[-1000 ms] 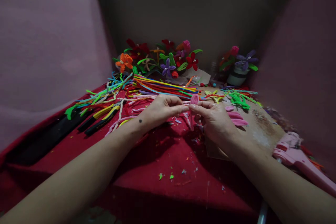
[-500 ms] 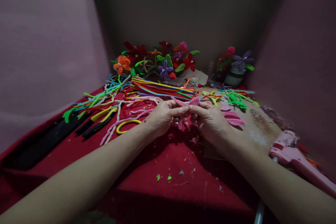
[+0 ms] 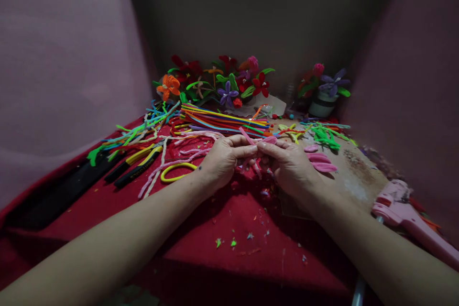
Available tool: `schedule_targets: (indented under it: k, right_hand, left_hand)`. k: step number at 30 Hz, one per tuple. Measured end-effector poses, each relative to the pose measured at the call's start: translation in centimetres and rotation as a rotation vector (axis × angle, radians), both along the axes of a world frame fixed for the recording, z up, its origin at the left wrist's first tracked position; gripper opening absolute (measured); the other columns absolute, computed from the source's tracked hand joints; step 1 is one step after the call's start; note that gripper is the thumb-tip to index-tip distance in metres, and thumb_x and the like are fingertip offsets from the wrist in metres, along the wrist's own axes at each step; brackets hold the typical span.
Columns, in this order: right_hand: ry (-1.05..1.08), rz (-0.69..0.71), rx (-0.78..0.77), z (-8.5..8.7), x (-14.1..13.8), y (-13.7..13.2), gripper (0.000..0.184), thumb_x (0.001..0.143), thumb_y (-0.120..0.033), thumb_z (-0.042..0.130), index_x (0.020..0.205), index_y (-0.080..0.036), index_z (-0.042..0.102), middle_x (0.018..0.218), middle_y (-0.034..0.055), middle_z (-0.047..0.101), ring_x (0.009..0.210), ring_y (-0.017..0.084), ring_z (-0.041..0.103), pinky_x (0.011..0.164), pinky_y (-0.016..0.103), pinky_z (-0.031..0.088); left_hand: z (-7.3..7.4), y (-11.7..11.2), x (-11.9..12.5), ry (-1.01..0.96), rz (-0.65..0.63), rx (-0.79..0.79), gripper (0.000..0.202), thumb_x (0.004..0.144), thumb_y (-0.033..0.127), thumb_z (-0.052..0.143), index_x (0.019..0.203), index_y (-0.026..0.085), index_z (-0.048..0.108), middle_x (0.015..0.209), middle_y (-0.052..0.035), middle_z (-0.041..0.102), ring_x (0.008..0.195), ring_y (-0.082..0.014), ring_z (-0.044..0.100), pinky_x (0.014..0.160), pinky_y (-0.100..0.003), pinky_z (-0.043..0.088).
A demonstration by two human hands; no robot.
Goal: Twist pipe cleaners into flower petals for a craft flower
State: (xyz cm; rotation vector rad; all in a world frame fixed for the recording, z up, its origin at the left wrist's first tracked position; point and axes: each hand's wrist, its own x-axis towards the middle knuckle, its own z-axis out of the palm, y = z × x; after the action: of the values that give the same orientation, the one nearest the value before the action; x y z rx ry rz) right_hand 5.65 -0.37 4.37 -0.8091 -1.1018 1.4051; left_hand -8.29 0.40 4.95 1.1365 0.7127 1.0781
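Observation:
My left hand (image 3: pixel 224 160) and my right hand (image 3: pixel 289 165) meet above the red cloth (image 3: pixel 229 220), both pinching a pink pipe-cleaner piece (image 3: pixel 267 140) between fingertips. Its pink ends stick out above and below my fingers. Several finished pink petal loops (image 3: pixel 321 162) lie just right of my right hand. A bundle of straight coloured pipe cleaners (image 3: pixel 222 120) lies right behind my hands.
Pipe-cleaner flowers (image 3: pixel 215 81) stand at the back, and a small pot of flowers (image 3: pixel 324 93) at the back right. Black-and-yellow pliers (image 3: pixel 138 165) and a yellow loop (image 3: pixel 177 172) lie left. A pink glue gun (image 3: pixel 409 222) lies at the right. Green scraps (image 3: pixel 324 136) litter the board.
The pink piece has been turned between my fingers, from an upright petal to lying flatter. My hands have stayed together in nearly the same place.

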Motion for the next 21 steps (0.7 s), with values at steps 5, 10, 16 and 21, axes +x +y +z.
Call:
schedule_targets:
  k: [5, 10, 16, 21]
  right_hand:
    - [0.036, 0.034, -0.048, -0.04, 0.05, 0.12, 0.012, 0.062, -0.022, 0.070, 0.062, -0.012, 0.062, 0.052, -0.0019, 0.053, 0.046, 0.007, 0.044, 0.044, 0.021, 0.033]
    - [-0.006, -0.010, -0.070, 0.20, -0.06, -0.04, 0.009, 0.060, -0.020, 0.069, 0.060, -0.013, 0.062, 0.050, -0.0020, 0.054, 0.043, 0.007, 0.043, 0.041, 0.021, 0.031]
    - [-0.068, -0.028, -0.031, 0.31, -0.24, -0.23, 0.012, 0.063, -0.023, 0.066, 0.058, -0.013, 0.060, 0.048, -0.0017, 0.053, 0.041, 0.007, 0.042, 0.039, 0.021, 0.028]
    - [-0.030, -0.059, -0.052, 0.15, -0.41, -0.34, 0.014, 0.063, -0.022, 0.065, 0.055, -0.015, 0.056, 0.043, -0.0059, 0.042, 0.038, 0.005, 0.033, 0.037, 0.021, 0.024]
  left_hand:
    - [0.10, -0.03, -0.04, -0.024, 0.003, -0.044, 0.011, 0.064, 0.013, 0.066, 0.075, 0.012, 0.062, 0.064, 0.0009, 0.060, 0.054, -0.0061, 0.054, 0.054, -0.019, 0.040]
    - [-0.13, -0.01, 0.05, -0.058, 0.000, -0.028, 0.014, 0.063, 0.010, 0.065, 0.077, 0.011, 0.064, 0.069, -0.0007, 0.062, 0.057, -0.0070, 0.055, 0.056, -0.020, 0.042]
    - [-0.09, -0.36, 0.25, 0.070, 0.084, 0.115, 0.010, 0.066, 0.015, 0.064, 0.076, 0.011, 0.066, 0.062, 0.0001, 0.060, 0.051, -0.0070, 0.050, 0.049, -0.019, 0.037]
    - [-0.17, -0.58, 0.34, 0.308, 0.252, 0.386, 0.005, 0.069, 0.016, 0.063, 0.071, 0.014, 0.066, 0.064, 0.0016, 0.061, 0.058, -0.0089, 0.052, 0.057, -0.021, 0.041]
